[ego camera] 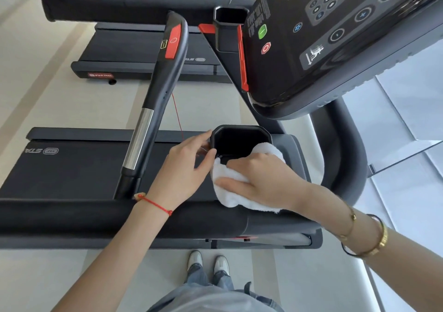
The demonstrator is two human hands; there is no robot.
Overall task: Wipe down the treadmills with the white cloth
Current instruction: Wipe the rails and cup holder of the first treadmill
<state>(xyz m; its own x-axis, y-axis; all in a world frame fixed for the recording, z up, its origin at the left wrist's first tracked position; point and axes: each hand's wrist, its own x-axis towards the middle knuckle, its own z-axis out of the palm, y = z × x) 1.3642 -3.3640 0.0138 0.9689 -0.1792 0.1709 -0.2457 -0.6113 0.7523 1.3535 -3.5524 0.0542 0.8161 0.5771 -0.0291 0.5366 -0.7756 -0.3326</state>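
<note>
The white cloth (242, 187) is a thick, fluffy towel, bunched and draped over the near rim of a black cup holder (241, 141), its long axis running from the near handrail up toward the holder's far right corner. The right hand (261, 180) lies flat on it, fingers spread and straight, pressing it down. Just left of that grip, the left hand (187, 168) pinches the holder's left rim with curled fingertips. Two treadmills show: the near treadmill (72, 168) under the hands and a second treadmill (134, 48) beyond. One console (335, 36) slopes above the right hand.
</note>
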